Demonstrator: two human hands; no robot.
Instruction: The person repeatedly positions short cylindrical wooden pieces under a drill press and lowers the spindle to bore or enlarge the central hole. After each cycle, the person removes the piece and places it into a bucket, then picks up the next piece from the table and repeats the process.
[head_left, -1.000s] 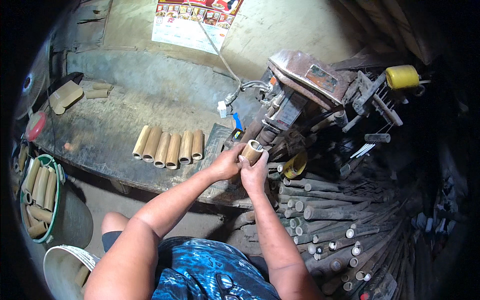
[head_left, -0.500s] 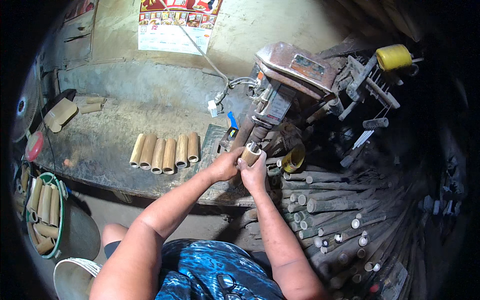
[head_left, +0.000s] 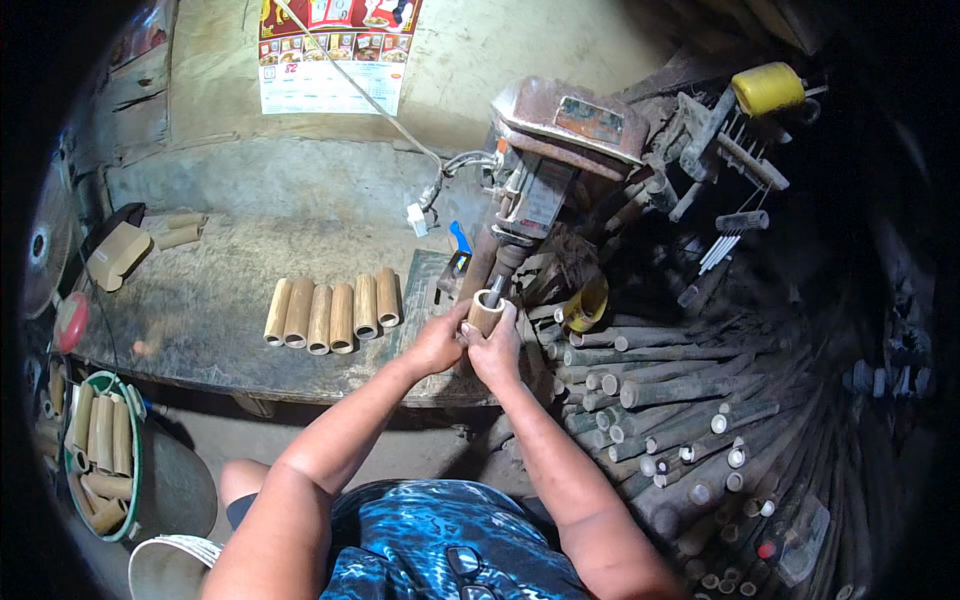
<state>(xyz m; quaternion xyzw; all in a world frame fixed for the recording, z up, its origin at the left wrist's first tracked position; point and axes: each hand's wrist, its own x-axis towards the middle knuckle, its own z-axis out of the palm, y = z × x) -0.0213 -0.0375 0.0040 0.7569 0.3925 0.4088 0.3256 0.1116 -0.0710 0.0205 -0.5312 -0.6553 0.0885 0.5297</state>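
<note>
The left hand (head_left: 437, 345) and the right hand (head_left: 495, 350) both have their fingers curled around one short bamboo tube (head_left: 485, 318). The tube is by the right end of the bench (head_left: 230, 250), with its round hole tipped up toward a big rusty machine (head_left: 570, 120). A shiny metal rod (head_left: 496, 290) comes down from the machine and seems to go into that hole. One hand on each side probably helps keep the tube from turning or slipping.

Six more tubes (head_left: 341, 315) lie side by side near the front edge of the bench, right of its middle. Their holes face the person, maybe so they are easy to see and pick up. A bin with a green rim (head_left: 180, 480) stands by the front left corner of the bench and has more tubes in it.

On the wall behind the bench's back edge hangs a calendar (head_left: 330, 85), red on top with food pictures and a white part below. Its small print is too tiny to read. The machine has a worn plate (head_left: 590, 118) on top and a pale label (head_left: 540, 205) on its front; I cannot read either one.
</note>
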